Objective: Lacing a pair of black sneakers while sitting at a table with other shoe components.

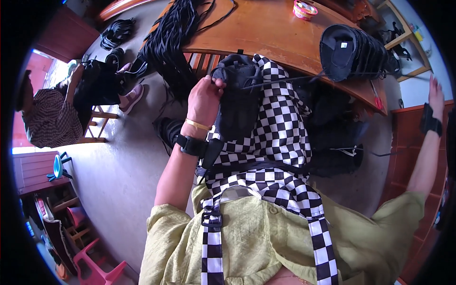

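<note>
A black shoe [236, 107] lies on my lap, its collar pointing away from me. At its left edge, my left hand [205, 99] grips it with thumb and fingers near the lacing area. From the shoe a black shoelace [285, 81] runs taut to the right, passing in front of a stack of shoe uppers on the table. My right arm is stretched far out to the right, and my right hand [435, 97] is at the lace's far end. Its fingers look pressed together on the lace, small and slightly blurred there.
The wooden table [256, 35] carries a bundle of black laces [173, 40], a pink tub [304, 10] and the stacked black shoe uppers [349, 52]. Red-handled scissors [377, 102] hang at its edge. Another person [52, 114] sits at left. A pink stool [97, 266] stands lower left.
</note>
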`<state>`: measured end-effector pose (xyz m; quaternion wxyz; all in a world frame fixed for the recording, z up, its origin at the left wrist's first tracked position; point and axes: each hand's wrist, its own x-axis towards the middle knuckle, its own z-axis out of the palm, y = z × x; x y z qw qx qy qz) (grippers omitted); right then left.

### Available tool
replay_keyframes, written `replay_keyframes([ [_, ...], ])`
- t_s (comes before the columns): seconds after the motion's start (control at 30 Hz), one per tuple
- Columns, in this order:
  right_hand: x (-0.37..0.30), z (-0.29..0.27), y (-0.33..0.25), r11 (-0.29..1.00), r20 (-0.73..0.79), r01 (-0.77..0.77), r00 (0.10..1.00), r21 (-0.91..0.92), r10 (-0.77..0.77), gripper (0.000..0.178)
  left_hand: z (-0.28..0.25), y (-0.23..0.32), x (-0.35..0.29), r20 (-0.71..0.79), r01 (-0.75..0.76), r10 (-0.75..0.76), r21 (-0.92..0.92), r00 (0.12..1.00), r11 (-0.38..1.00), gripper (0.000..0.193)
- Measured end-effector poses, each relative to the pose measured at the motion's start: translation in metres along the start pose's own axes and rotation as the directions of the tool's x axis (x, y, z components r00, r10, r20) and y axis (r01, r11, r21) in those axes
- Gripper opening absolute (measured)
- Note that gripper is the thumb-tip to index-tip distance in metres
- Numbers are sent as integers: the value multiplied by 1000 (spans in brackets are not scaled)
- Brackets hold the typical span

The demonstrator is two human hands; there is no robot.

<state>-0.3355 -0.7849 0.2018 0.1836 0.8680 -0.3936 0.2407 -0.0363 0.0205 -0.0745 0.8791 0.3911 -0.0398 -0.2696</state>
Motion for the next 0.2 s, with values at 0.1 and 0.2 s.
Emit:
replay_keyframes([
  [0.1, -32, 51, 76, 564, 106, -311, 924, 764, 367, 56, -42, -4, 4, 167, 43, -3, -240, 986, 970, 20],
  [0.2, -73, 133, 48, -425, 540, -359, 706, 831, 458, 48, -18, 4, 3, 102, 35, -26, -91, 994, 995, 16],
])
